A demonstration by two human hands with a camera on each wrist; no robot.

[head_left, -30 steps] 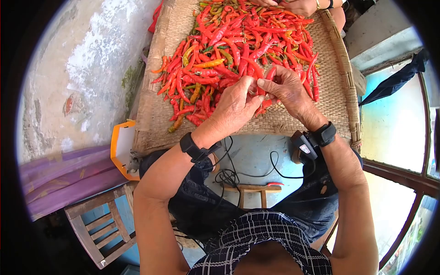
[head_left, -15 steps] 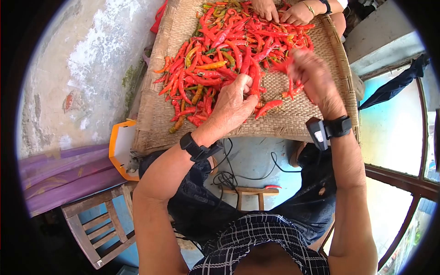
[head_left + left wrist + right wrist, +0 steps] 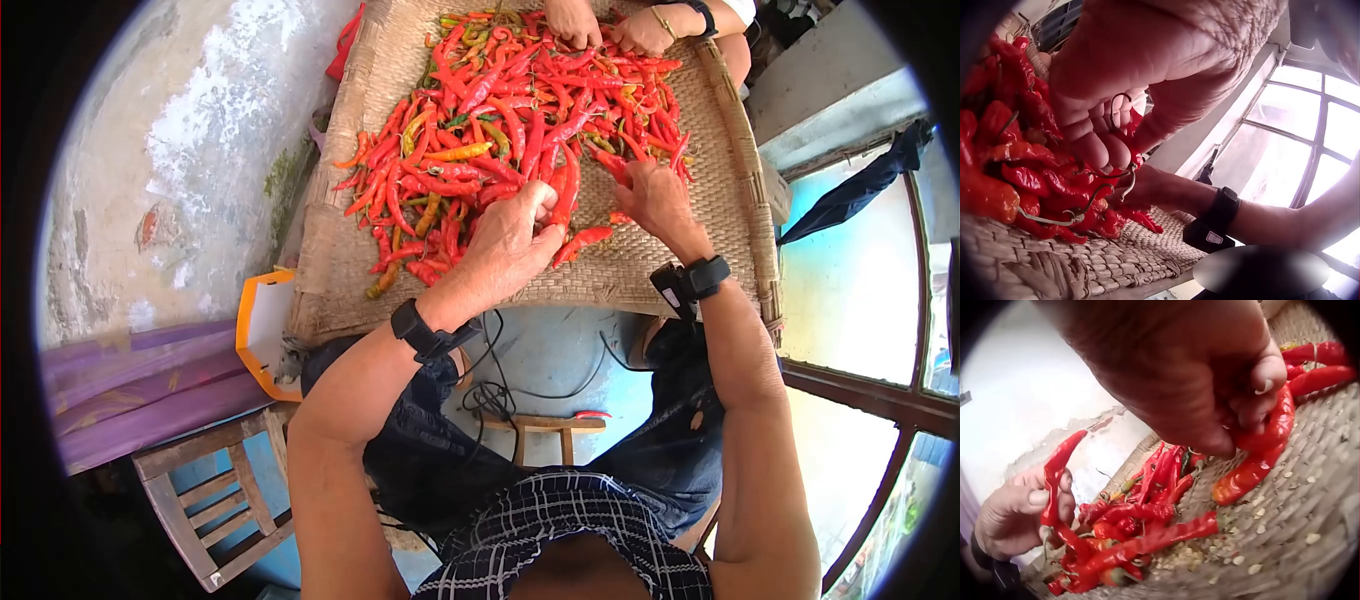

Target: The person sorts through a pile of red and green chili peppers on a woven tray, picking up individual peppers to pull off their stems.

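Observation:
Red chillies (image 3: 480, 90), some orange, yellow or green, are heaped on a woven tray (image 3: 330, 230). The left hand (image 3: 505, 240) grips red chillies at the heap's near edge, one (image 3: 568, 185) rising beside its thumb; in the left wrist view curled fingers (image 3: 1100, 144) have stems around them. To its right, the right hand (image 3: 660, 205) reaches down at the heap's right side. Seen from the right wrist, that hand (image 3: 1210, 381) pinches red chillies (image 3: 1279, 425) just over the weave. A loose chilli (image 3: 583, 243) lies between the hands.
Another person's hands (image 3: 610, 28) are at the heap's far side. Pale seeds (image 3: 1254, 569) are scattered on the weave. Below the tray are black cables (image 3: 495, 395) and a wooden stool (image 3: 545, 424). A wall stands left, a window (image 3: 850, 270) right.
The right hand has parted from the left and moved right, then come down at the heap's right side. The left hand stays nearly in place. The other person's hands have come further into view.

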